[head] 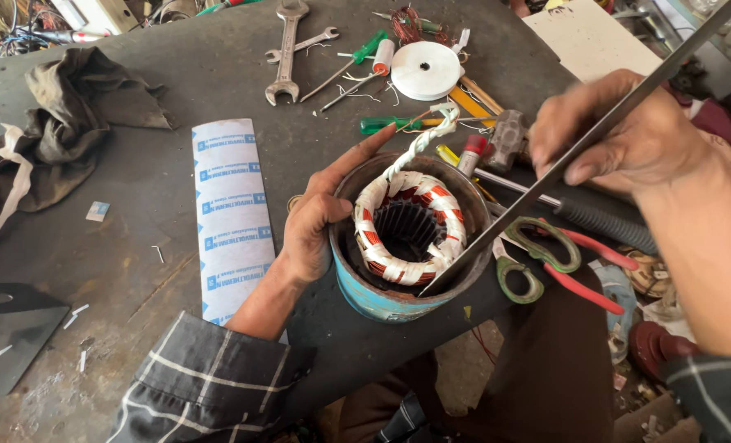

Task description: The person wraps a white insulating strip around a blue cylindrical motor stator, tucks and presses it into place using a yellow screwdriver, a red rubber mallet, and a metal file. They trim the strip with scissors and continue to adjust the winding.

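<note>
1. Left hand (312, 226) wrapped around the outside of a blue motor stator (410, 234), fingers curled on its left wall, pointer finger stretched up along the rim. Grip snug on the housing, keeping it steady at the front edge of the dark counter (177, 176).
2. Right hand (628, 135) closed around a long flat metal strip (582, 148), held like a stick. Grip tight on the strip, thumb pressed under it.
3. Strip slanted down from the top right, its low tip touching the near right side of the stator, right by the winding (410, 226).
4. Copper coils already in place inside the stator, and already wrapped round and round with white tape. Red-brown wire peeking out between the wraps. One taped lead (423, 139) sticking up at the back.
5. By the look of it, winding and tying mostly done. Pressing and shaping of the coil ring seems to be the part going on now, near the tip of the strip.
6. Stator between both hands: touching the left one, well apart from the right one, joined to it only by the strip.
7. Nearby: white tape roll (424, 70), spanners (287, 53), green-handled screwdrivers (357, 57), red-handled pliers (578, 267), a sheet of insulation paper (230, 213), a dark rag (70, 115).
</note>
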